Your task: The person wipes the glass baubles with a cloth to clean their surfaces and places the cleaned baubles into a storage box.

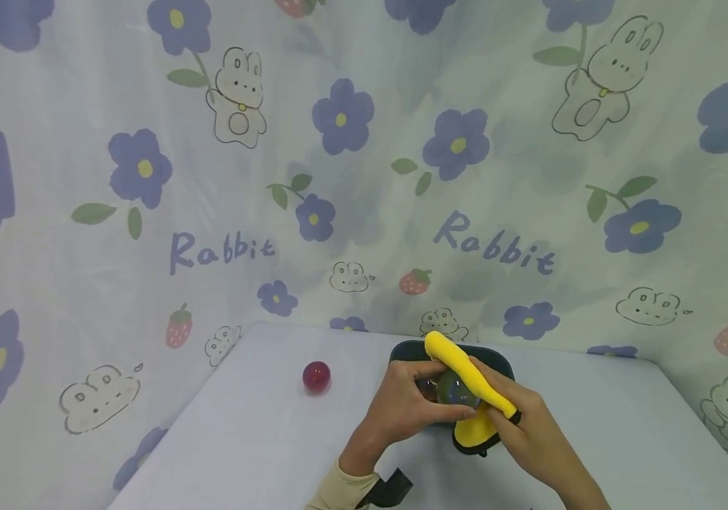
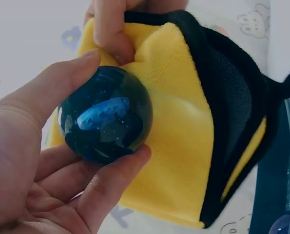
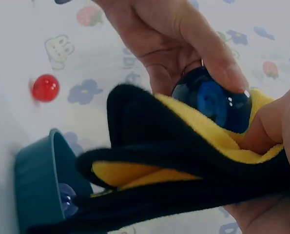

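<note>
My left hand (image 1: 426, 388) holds a dark blue glass ball (image 2: 106, 114) between thumb and curled fingers, just above a dark teal bowl (image 1: 498, 356). My right hand (image 1: 503, 409) grips a folded yellow cloth with black edging (image 2: 179, 136) and presses it against the ball's side. In the right wrist view the cloth (image 3: 183, 161) wraps under the ball (image 3: 213, 100). Another bluish ball (image 3: 67, 200) lies inside the bowl (image 3: 35, 180). A red ball (image 1: 316, 376) sits alone on the table, to the left of both hands.
The pale table (image 1: 243, 439) stands in a corner formed by a flower-and-rabbit printed curtain (image 1: 338, 177) at the back and both sides. A black strap (image 1: 392, 489) shows at my left wrist.
</note>
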The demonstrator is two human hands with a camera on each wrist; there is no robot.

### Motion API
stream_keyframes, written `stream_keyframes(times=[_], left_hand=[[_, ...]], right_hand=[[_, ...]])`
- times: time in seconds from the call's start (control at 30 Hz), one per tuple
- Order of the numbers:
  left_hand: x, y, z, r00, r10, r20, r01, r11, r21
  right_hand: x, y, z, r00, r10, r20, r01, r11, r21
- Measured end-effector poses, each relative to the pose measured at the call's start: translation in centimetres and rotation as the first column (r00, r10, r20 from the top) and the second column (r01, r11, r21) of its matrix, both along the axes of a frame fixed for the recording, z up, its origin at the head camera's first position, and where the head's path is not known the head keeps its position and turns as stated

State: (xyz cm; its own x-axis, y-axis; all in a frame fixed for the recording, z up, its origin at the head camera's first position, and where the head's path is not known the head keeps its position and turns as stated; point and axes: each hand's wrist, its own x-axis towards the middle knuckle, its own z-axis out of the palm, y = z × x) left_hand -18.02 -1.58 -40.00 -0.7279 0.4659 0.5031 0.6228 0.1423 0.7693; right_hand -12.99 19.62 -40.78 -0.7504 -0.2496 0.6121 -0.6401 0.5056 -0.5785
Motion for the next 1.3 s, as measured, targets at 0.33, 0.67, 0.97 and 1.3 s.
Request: stream_keyframes(times=[0.33, 0.67, 0.97, 1.3], left_hand=[[0.2, 0.4, 0.0, 0.999, -0.018, 0.038, 0.014, 0.995, 0.1], [0.3, 0.6, 0.1, 0.987, 0.08, 0.14, -0.107, 0.974, 0.198], [0.0, 0.9, 0.0, 0.98, 0.055, 0.193, -0.11, 0.951, 0.29], [0.1, 1.0, 0.0, 0.973, 0.075, 0.218, -0.131, 0.958, 0.256]], right_hand=[[0.3, 0.3, -0.2, 0.986, 0.016, 0.167, 0.004, 0.993, -0.121], [0.8, -0.2, 0.4, 0.969, -0.016, 0.245, 0.053, 0.988, -0.144], [1.1, -0.4, 1.2, 0.966, -0.037, 0.257, 0.077, 0.986, -0.146], [1.5, -0.2, 1.8, 0.948, -0.09, 0.305, 0.126, 0.987, -0.101]])
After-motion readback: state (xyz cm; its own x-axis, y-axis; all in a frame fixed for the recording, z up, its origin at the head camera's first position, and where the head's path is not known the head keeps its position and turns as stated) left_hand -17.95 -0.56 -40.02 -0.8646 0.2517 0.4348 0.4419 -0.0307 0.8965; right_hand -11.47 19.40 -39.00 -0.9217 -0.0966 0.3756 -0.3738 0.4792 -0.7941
